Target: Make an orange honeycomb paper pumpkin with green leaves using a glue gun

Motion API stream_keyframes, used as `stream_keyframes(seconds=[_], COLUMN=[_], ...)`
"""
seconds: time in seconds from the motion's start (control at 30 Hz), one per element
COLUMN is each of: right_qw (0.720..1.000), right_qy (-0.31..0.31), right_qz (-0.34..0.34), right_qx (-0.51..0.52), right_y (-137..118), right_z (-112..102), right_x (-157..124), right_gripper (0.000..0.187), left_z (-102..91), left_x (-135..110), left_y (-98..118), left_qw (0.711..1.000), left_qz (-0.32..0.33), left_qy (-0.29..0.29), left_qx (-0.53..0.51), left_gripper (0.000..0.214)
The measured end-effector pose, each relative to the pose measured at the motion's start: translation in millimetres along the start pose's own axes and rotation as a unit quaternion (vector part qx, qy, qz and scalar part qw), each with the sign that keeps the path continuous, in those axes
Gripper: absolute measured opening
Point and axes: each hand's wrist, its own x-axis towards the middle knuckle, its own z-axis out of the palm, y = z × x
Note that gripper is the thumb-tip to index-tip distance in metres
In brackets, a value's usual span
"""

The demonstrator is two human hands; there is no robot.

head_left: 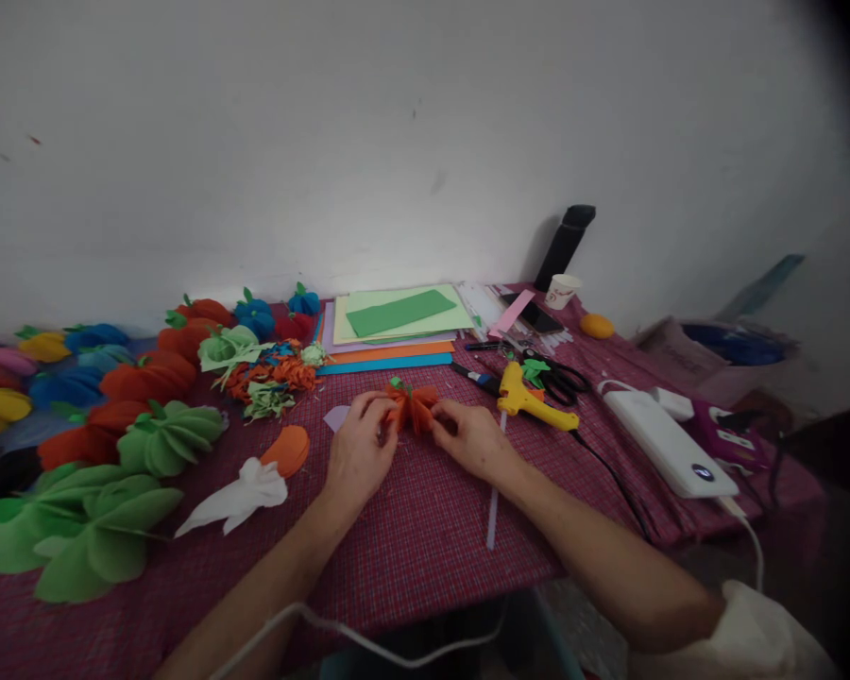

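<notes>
Between my hands, on the checked cloth, stands a small orange paper pumpkin (414, 412) with a green stem on top. My left hand (363, 436) has its fingers curled on the left petals. From the right side, my right hand (471, 436) pinches the pumpkin's edge between thumb and fingers. Left of my left hand lie an orange paper round (287, 451) and a crumpled white tissue (245, 493). A yellow glue gun (535, 399) rests just beyond my right hand, and a pale glue stick or strip (493, 519) lies near that wrist.
Finished paper pumpkins (148, 378) crowd the left side, beside a heap of paper scraps (276, 373). Coloured sheets (397, 354) are stacked at the back. Black scissors (567, 380), a paper cup (562, 291) and a white power bank (670, 444) are on the right. A white cable crosses the front.
</notes>
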Motion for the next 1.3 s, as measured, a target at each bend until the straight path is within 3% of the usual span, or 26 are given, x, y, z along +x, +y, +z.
stream_keyframes(seconds=[0.27, 0.47, 1.03, 1.3], right_qw=[1.0, 1.0, 1.0, 0.999], right_qy=[0.0, 0.001, 0.007, 0.024], right_qz=[-0.001, -0.001, -0.001, 0.006], right_qx=[0.0, 0.011, 0.021, 0.044], right_y=[0, 0, 2, 0], right_z=[0, 2, 3, 2], right_x=[0, -1, 0, -1], right_gripper=[0.014, 0.014, 0.011, 0.02], left_z=[1.6, 9.0, 10.0, 8.3], left_x=[-3, -6, -3, 1], left_y=[4, 4, -4, -6], left_qw=[1.0, 0.999, 0.997, 0.997], left_qz=[0.017, 0.009, -0.068, -0.078], left_qy=[0.007, -0.003, -0.043, -0.012], left_qx=[0.017, 0.037, 0.011, -0.005], left_gripper=[0.014, 0.023, 0.018, 0.019])
